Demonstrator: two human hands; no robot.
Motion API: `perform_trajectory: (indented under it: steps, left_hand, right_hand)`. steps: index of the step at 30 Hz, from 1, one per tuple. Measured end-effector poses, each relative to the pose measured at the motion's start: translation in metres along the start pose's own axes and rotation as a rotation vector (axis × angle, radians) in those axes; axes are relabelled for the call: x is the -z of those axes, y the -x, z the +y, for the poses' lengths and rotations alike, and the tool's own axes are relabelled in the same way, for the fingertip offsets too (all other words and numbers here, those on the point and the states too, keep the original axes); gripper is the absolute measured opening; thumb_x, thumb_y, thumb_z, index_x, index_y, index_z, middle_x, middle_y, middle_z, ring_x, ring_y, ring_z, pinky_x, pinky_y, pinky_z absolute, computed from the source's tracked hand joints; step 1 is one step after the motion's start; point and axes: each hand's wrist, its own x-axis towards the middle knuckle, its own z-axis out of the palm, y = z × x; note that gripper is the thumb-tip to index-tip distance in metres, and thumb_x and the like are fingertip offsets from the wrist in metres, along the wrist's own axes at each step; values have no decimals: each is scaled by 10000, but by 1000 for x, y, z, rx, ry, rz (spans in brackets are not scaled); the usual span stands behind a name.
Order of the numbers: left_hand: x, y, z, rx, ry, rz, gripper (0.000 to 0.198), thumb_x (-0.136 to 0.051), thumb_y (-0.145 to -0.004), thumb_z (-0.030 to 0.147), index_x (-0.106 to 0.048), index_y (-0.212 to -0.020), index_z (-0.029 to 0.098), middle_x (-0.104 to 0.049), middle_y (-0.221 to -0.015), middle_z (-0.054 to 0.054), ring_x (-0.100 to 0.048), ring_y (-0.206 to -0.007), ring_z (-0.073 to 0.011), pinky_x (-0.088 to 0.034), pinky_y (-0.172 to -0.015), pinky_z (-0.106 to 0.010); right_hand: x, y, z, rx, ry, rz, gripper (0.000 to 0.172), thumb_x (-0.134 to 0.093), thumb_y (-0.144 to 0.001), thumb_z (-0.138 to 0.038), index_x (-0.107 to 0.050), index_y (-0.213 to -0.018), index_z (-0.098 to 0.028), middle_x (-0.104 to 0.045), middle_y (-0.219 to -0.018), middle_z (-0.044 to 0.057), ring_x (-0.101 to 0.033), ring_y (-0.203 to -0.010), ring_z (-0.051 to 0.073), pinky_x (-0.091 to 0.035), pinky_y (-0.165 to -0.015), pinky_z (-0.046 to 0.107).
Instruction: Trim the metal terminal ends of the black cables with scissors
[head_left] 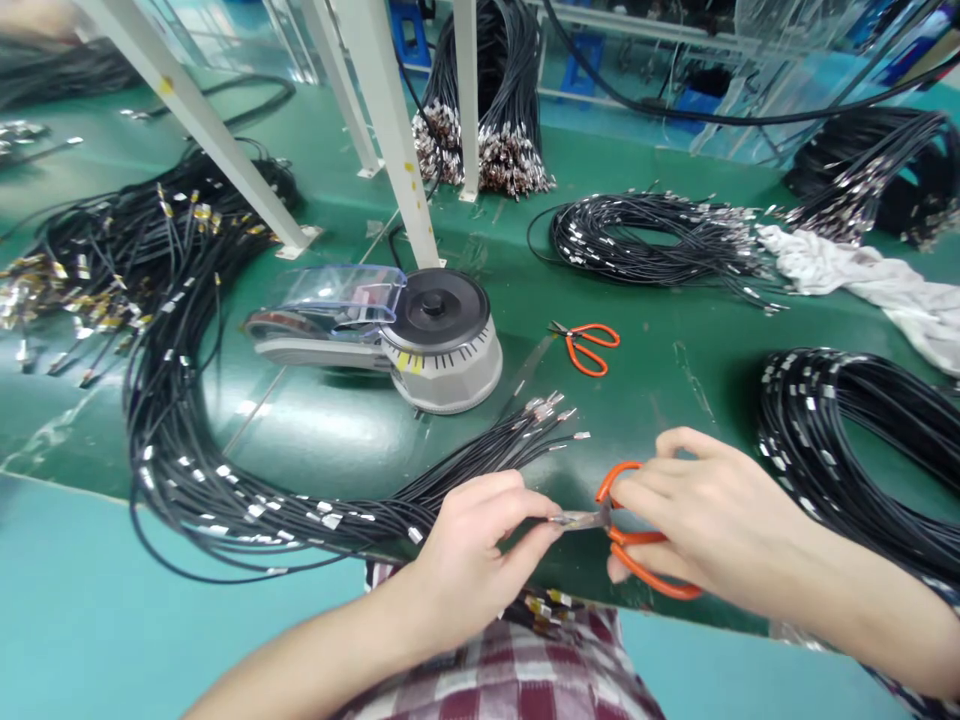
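Observation:
My right hand (675,510) is closed around the orange-handled scissors (649,570), their metal blades pointing left. At the blade tips, my left hand (487,540) pinches something small between thumb and fingertips; it looks like a cable end, though the fingers hide most of it. Just behind my left hand, the silver-tipped ends of a bundle of black cables (480,455) fan out on the green table. Below the hands, more cable ends with yellow bits (547,606) show at the table's front edge, over my lap.
A round tape dispenser (450,370) stands left of centre, near white metal posts (405,150). A second pair of orange-handled scissors (589,345) lies behind my hands. Coiled black cables (810,400) lie right, more cables (180,230) left, and a white cloth (862,275) back right.

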Motion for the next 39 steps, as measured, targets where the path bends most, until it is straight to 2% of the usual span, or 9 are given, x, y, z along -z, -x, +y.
perform_trajectory:
  steps: [2,8,13,19,26,28,33,36,39]
  left_hand:
    - [1,0,0,5,-8,-4,121,-604,-905,139,-722,-883,155,-579,-641,1,-503,-565,-96,-401,-549,-212]
    - [1,0,-2,-11,11,10,83,-632,-895,131,-713,-877,143,-578,-647,3,-500,-570,-88,-398,-552,-200]
    - [-2,2,-3,-2,24,3,81,-639,-897,140,-716,-872,141,-583,-643,-1,-502,-567,-89,-402,-548,-200]
    - [-3,1,-3,-6,20,33,92,-639,-893,143,-716,-842,146,-593,-617,-3,-505,-537,-93,-408,-519,-202]
    - [-3,2,-1,-30,61,48,79,-669,-857,98,-716,-798,122,-638,-602,-22,-504,-525,-92,-410,-521,-206]
    - [-3,2,-1,-18,64,40,76,-674,-854,106,-720,-794,119,-649,-610,-32,-506,-528,-96,-413,-526,-212]
    - [-2,-1,2,8,67,21,86,-681,-849,114,-725,-775,116,-616,-582,-16,-493,-518,-89,-395,-504,-199]
    - [-1,-2,2,6,50,15,91,-672,-856,116,-728,-784,116,-617,-590,-19,-483,-517,-85,-382,-492,-193]
    - [-2,-1,1,5,37,2,90,-668,-857,109,-720,-784,116,-621,-597,-20,-484,-523,-85,-387,-503,-194]
  right_hand:
    - [-1,-2,1,33,44,27,355,-540,-967,-432,-580,-686,-219,-612,-590,-32,-494,-501,140,-319,-739,333]
    - [6,-2,4,16,-19,13,434,-499,-978,-494,-587,-668,-203,-589,-543,-47,-362,-442,107,-278,-721,335]
    - [8,-2,7,101,-8,-19,420,-498,-998,-418,-608,-647,-216,-611,-587,-40,-297,-479,120,-216,-658,348]
    - [4,2,10,137,5,-22,407,-519,-992,-380,-633,-633,-227,-616,-614,-38,-263,-501,123,-195,-650,358]
    - [0,2,12,220,7,-65,404,-524,-959,-185,-504,-557,-205,-567,-581,-36,-280,-486,124,-159,-616,357]
    - [1,1,12,209,-29,-70,380,-548,-947,-198,-496,-571,-208,-574,-570,-43,-301,-487,125,-170,-610,346]
    - [5,-2,7,-28,-148,-87,367,-662,-857,-336,-458,-579,-212,-547,-473,-73,-278,-481,119,-232,-628,321]
    - [5,-2,4,3,-129,-35,404,-648,-871,-434,-470,-588,-208,-557,-475,-68,-232,-466,105,-229,-642,333]
    - [3,-1,5,52,-74,-19,409,-601,-924,-416,-490,-595,-200,-575,-491,-61,-231,-448,95,-209,-639,346]
